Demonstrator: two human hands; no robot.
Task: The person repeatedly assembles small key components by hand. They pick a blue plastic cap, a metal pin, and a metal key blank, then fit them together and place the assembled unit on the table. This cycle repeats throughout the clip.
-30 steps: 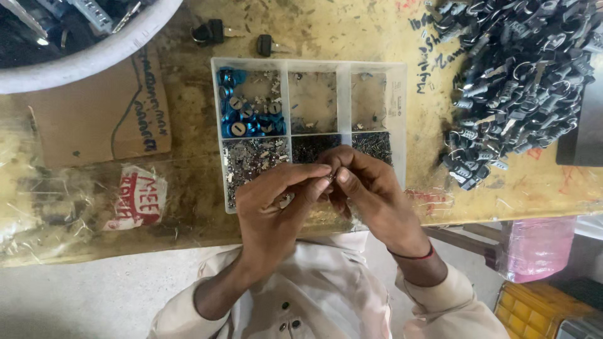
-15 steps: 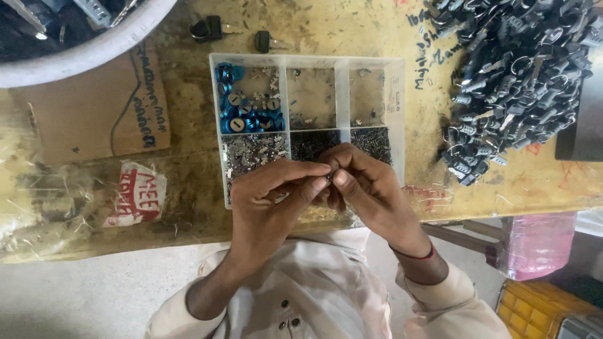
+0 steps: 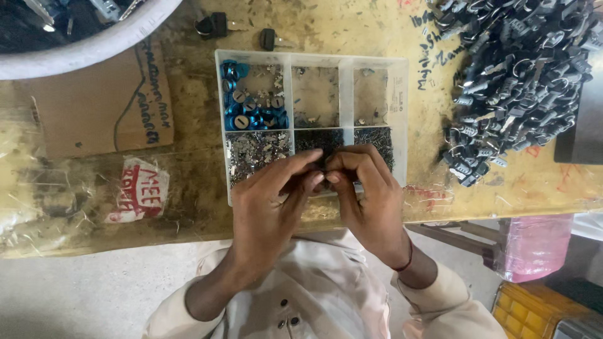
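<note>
Over the tray's [image 3: 344, 107] near middle cell, the left hand [image 3: 270, 207] and right hand [image 3: 367, 194] meet fingertip to fingertip, pinched shut; what they grip is hidden.

One view only: camera on my head, looking steeply down over my chest. My left hand [image 3: 267, 204] and right hand [image 3: 367, 198] sit close, mid-frame. Compartment tray [image 3: 402, 94] beyond, workbench [image 3: 188, 169] filling upper frame.
</note>
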